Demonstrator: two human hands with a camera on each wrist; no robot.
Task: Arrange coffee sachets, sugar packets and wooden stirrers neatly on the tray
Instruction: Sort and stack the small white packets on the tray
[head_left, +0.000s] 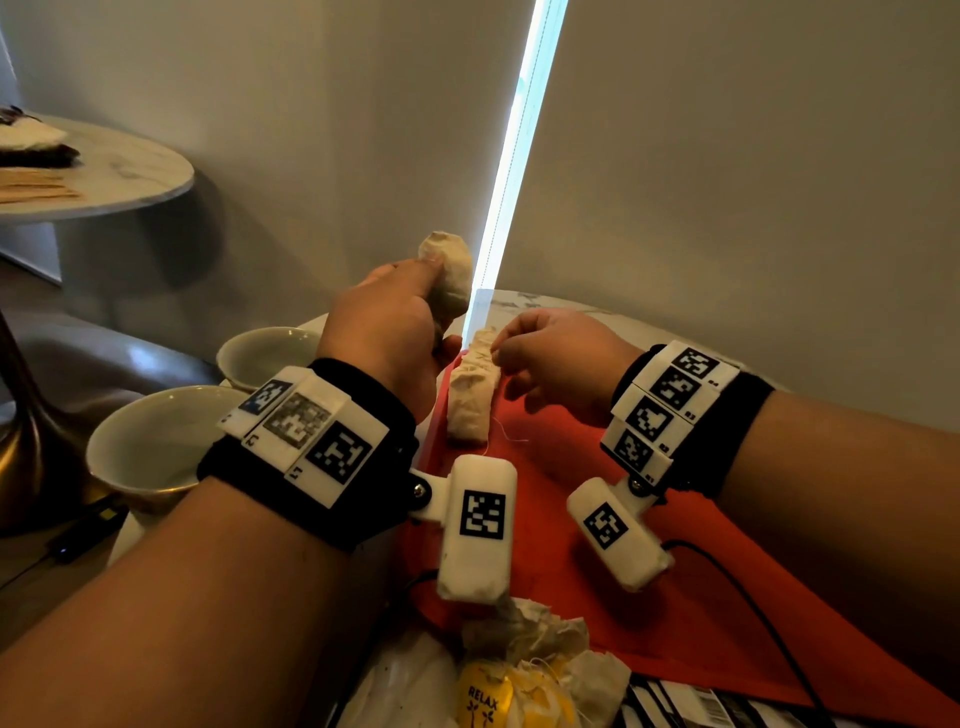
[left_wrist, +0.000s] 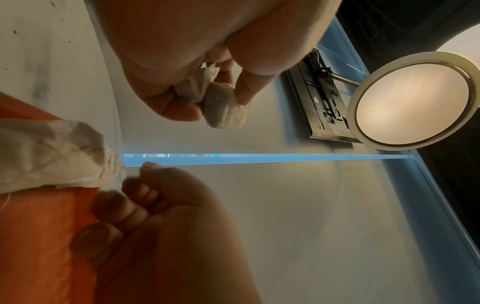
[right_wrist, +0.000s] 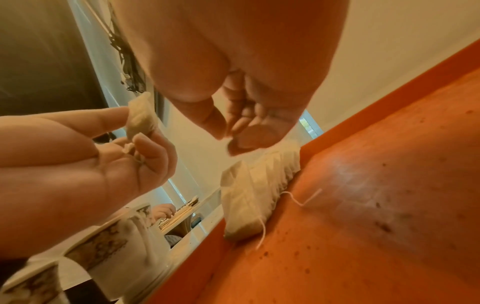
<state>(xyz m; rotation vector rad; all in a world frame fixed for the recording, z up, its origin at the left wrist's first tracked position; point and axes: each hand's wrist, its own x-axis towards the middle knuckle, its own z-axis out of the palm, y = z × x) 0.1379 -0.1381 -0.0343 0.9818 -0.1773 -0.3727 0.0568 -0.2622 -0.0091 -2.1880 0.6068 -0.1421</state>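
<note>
An orange tray (head_left: 571, 452) lies on the small marble table. A short row of beige paper sachets (head_left: 470, 400) lies along the tray's left rim, a loose thread trailing beside it. My left hand (head_left: 434, 296) is raised over the tray's far left corner and grips another beige sachet (head_left: 449, 275) between thumb and fingers; the left wrist view shows that sachet (left_wrist: 223, 107) crumpled in the grip. My right hand (head_left: 501, 353) hovers at the far end of the row (right_wrist: 252, 191), fingers curled, thumb meeting forefinger, with nothing visible between them.
Two white cups (head_left: 156, 447) (head_left: 265, 353) stand left of the tray. A pile of crumpled sachets (head_left: 530, 649) and a yellow "RELAX" packet (head_left: 483, 701) lie at the near edge. Wooden stirrers (head_left: 36, 187) lie on a far round table. A black cable (head_left: 753, 597) crosses the tray.
</note>
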